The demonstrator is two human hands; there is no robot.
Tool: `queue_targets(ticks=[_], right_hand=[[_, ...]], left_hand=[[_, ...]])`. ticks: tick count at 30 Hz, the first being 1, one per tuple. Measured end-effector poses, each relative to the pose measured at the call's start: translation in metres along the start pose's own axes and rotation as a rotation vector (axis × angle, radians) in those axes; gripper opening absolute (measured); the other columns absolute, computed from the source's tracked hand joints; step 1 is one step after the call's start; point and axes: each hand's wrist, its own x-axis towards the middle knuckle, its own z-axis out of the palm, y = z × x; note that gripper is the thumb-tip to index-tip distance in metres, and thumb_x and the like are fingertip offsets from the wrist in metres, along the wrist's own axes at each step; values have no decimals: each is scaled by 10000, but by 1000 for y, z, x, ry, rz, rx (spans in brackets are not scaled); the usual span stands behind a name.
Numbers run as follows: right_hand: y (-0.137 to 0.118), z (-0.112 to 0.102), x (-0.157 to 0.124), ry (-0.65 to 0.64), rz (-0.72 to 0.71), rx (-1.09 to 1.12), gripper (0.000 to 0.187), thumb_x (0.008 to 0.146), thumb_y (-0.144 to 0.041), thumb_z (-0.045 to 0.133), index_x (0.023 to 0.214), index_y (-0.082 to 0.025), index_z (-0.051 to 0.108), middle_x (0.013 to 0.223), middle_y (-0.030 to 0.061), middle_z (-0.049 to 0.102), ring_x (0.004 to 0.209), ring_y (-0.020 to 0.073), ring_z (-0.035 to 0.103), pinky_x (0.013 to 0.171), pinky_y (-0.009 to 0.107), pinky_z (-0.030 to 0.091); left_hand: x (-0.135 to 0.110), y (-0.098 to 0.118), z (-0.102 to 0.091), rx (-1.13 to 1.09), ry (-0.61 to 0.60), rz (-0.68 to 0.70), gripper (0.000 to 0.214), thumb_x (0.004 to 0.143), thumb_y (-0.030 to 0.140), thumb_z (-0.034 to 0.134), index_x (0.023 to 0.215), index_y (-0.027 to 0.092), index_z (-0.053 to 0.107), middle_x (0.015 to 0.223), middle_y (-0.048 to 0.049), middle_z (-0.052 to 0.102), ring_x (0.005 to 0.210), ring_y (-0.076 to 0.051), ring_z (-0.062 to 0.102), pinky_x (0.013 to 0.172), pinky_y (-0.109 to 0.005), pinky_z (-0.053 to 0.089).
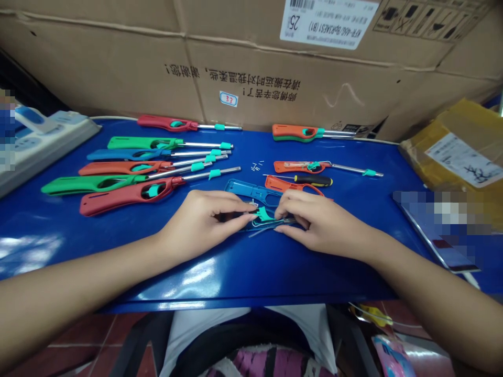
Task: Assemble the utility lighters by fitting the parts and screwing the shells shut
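Observation:
Both hands meet over an opened blue utility lighter, its inner parts bared around a teal trigger (263, 213). My left hand (208, 217) pinches its rear part between thumb and fingertips. My right hand (314, 217) grips the front end, where a thin wire and a clear strip show. Fingers hide much of the body. Just behind lies a loose blue shell half (245, 188). An orange shell half (288, 184) is to its right, with a black and yellow screwdriver (314, 180) across it. Several tiny screws or pins (256, 166) lie beyond.
Several assembled lighters (129, 196) lie in a row at left. An opened orange lighter (301, 166) and closed orange and green ones (296, 132) are at back right. A cardboard box (251, 78) walls the back; a power strip (47, 141), phone (432, 230) and yellow-taped parcel (456, 157) flank the table.

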Motion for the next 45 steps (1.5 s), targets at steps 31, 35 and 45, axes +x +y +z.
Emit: queue_targets(ticks=[31, 35, 45], right_hand=[[1, 3, -3, -16, -89, -33, 140, 983, -240, 621, 1123, -227, 633, 1136, 36, 606, 923, 152, 606, 745, 276, 467], [3, 4, -1, -18, -93, -11, 108, 995, -225, 601, 1101, -223, 625, 1110, 37, 609, 939, 157, 607, 774, 282, 474], [3, 3, -1, -7, -120, 9, 124, 1018, -250, 582, 1136, -240, 620, 1134, 39, 617, 1000, 166, 619, 840, 293, 488]], left_hand=[[-1, -3, -3, 7, -48, -24, 158, 900, 186, 746, 1038, 168, 820, 984, -23, 813, 835, -127, 772, 762, -173, 600], [-1, -2, -2, 9, -47, -24, 150, 898, 188, 748, 1028, 176, 821, 980, -16, 814, 832, -128, 772, 759, -179, 603], [-1, -3, -1, 2, -51, -24, 147, 905, 217, 745, 1024, 181, 822, 980, -23, 814, 832, -137, 771, 755, -192, 607]])
